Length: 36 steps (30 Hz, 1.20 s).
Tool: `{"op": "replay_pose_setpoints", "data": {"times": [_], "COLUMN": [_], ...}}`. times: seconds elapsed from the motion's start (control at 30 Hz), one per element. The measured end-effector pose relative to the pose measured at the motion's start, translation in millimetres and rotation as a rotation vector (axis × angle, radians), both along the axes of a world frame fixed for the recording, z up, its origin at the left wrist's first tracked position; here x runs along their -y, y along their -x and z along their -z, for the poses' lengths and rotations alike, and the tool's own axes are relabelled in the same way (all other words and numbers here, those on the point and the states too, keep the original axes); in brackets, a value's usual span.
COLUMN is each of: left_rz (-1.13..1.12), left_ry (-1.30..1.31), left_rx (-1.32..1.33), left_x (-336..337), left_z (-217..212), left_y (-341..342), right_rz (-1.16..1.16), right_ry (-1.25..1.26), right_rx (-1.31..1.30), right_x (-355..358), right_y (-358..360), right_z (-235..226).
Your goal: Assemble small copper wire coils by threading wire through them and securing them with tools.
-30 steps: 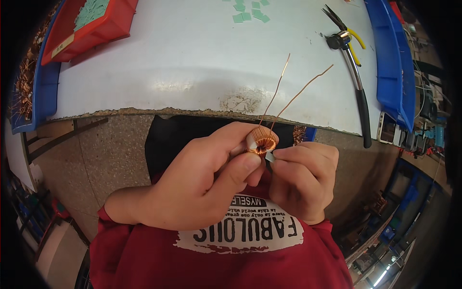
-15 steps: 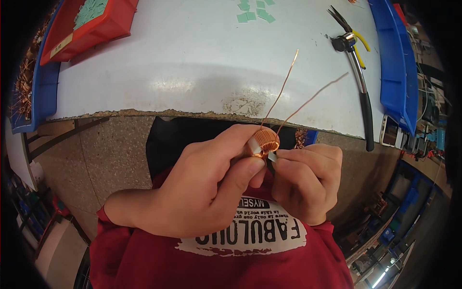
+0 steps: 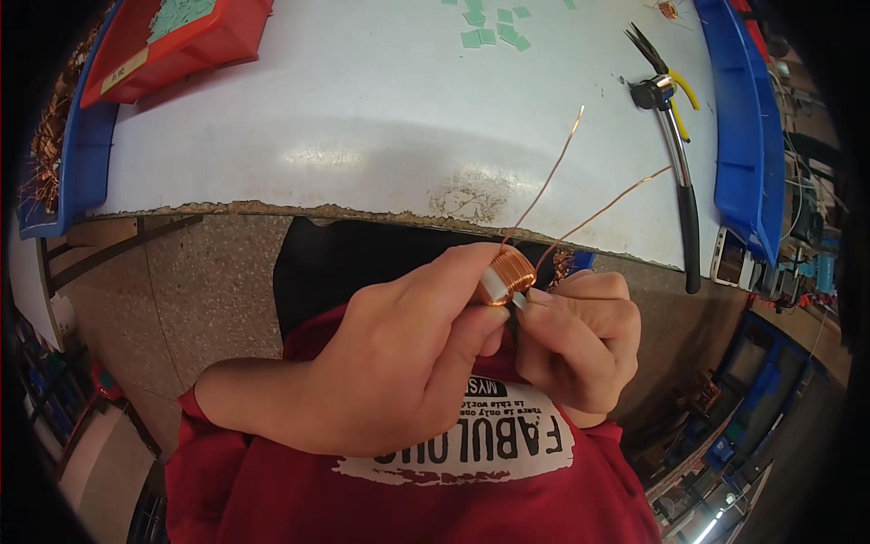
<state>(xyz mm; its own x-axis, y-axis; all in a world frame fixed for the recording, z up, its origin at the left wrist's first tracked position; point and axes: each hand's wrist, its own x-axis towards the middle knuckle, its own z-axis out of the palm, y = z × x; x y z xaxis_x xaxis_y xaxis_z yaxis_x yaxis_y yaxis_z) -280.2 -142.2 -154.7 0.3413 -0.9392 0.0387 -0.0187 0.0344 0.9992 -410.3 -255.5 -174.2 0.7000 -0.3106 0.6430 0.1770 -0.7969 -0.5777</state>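
Note:
My left hand (image 3: 390,354) is closed around a ring-shaped copper wire coil (image 3: 515,270), its thumb and forefinger gripping the side. Where the winding leaves a gap, a pale section of the core shows. Two long wire leads (image 3: 555,170) rise from the coil toward the table. Thumb and fingers of my right hand (image 3: 584,340) pinch a small pale green piece (image 3: 519,300) against the coil's near right side. How far the piece reaches into the ring's opening is hidden by the fingers.
On the white table (image 3: 362,118) lie several green square pieces (image 3: 488,36), a hammer (image 3: 680,150) and yellow-handled pliers (image 3: 666,68). A red bin (image 3: 181,59) of green pieces stands at far left. Blue bins (image 3: 748,127) flank the table; its worn front edge lies just beyond my hands.
The whole view has shifted slightly. Both hands and the coil sit a little farther right and lower, with the coil turned slightly. Each hand keeps its grip.

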Motion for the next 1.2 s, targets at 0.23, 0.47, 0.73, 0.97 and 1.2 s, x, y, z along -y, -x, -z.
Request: {"op": "replay_pose_setpoints", "data": {"times": [0.23, 0.47, 0.73, 0.97, 1.2], "left_rz": [-0.015, -0.112, -0.125, -0.079, 0.085], "left_ry": [0.008, 0.042, 0.064, -0.009, -0.192], "left_rx": [-0.027, 0.146, 0.066, -0.026, -0.439], "left_x": [-1, 0, 2, 1, 9], "left_z": [2, 6, 13, 10, 17], "left_y": [2, 8, 9, 4, -10], "right_rz": [-0.036, 0.036, 0.165, 0.221, 0.244], "right_ry": [-0.047, 0.007, 0.082, 0.108, 0.181], "right_rx": [0.046, -0.043, -0.101, -0.126, -0.267], "right_x": [1, -6, -12, -11, -5], "right_y": [-4, -9, -13, -18, -23], "right_z": [3, -9, -12, -8, -17]}}
